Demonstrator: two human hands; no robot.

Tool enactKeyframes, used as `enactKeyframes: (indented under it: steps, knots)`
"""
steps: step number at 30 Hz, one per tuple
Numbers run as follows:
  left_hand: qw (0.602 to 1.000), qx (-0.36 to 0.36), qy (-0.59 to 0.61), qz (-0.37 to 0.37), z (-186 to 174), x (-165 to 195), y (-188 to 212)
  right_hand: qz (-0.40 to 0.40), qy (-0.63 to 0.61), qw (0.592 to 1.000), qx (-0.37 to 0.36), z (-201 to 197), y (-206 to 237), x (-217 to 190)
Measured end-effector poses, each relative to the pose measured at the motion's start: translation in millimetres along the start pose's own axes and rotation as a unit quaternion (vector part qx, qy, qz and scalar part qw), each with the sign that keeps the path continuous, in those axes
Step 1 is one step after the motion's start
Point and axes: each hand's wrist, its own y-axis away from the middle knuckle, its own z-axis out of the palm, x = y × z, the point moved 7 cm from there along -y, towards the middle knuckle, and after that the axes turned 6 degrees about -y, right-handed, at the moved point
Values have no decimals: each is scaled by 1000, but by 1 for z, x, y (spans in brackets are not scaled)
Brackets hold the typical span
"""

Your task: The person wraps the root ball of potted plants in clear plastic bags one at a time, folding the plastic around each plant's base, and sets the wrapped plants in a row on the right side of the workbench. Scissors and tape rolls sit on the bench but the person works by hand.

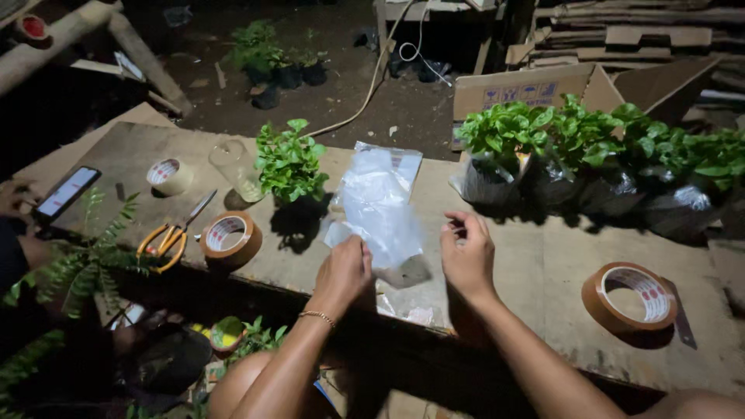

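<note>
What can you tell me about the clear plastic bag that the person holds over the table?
The clear plastic bag is thin, crinkled and see-through, catching the light in white patches. It looks empty and stands roughly upright over the wooden table. The left hand pinches its lower edge; the right hand is just beside it, apparently not touching.

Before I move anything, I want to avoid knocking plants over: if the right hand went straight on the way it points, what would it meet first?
Probably the row of bagged seedlings at the far edge of the board. The right hand points up and away over bare board; depth is hard to judge.
</note>
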Motion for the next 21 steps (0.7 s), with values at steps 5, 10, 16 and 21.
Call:
enactKeyframes:
  steps: [5,10,16,21]
  knots:
    - [763,13,589,-267,38,-8,2,112,-83,990,-26,2,12,28]
    - [544,30,772,-326,97,6,28,464,-439,739,-216,38,61,55]
    - [538,62,787,-295,111,-21,31,411,-281,841,-212,24,50,54]
    - [480,119,765,-412,78,-17,45,416,-264,862,-115,16,43,49]
